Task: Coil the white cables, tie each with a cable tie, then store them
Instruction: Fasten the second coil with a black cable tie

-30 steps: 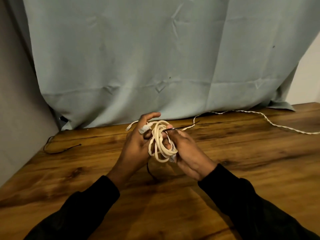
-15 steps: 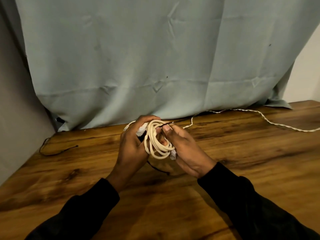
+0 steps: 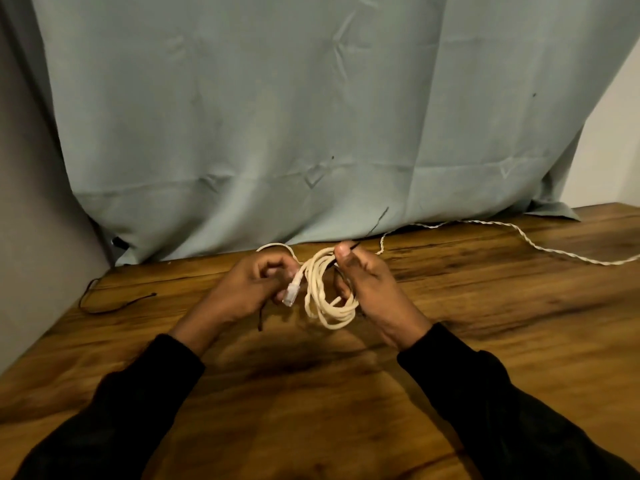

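A person in black sleeves is working over a wooden table (image 3: 485, 341), holding a coiled white cable (image 3: 327, 292) up between both hands, just above the tabletop. The right hand (image 3: 370, 289) is gripping the coil's right side, fingers curled through the loops, while its thumb and forefinger are pinching a thin black cable tie (image 3: 372, 226) whose free end is sticking up and away toward the curtain (image 3: 311, 116). The left hand (image 3: 249, 289) is curling its fingers at the coil's left side, beside the clear plug (image 3: 291, 294) that is hanging down from the bundle; it seems to be pinching a dark strand whose tail is dangling below the palm, though blur is making that hard to confirm. A short loop of the same cable is arching over the left knuckles.

A second white cable (image 3: 540, 249), twisted and uncoiled, is lying along the far right of the table, running from near the curtain hem to the right edge. Another black cable tie (image 3: 114, 304) is lying near the table's far left corner, well apart from the hands
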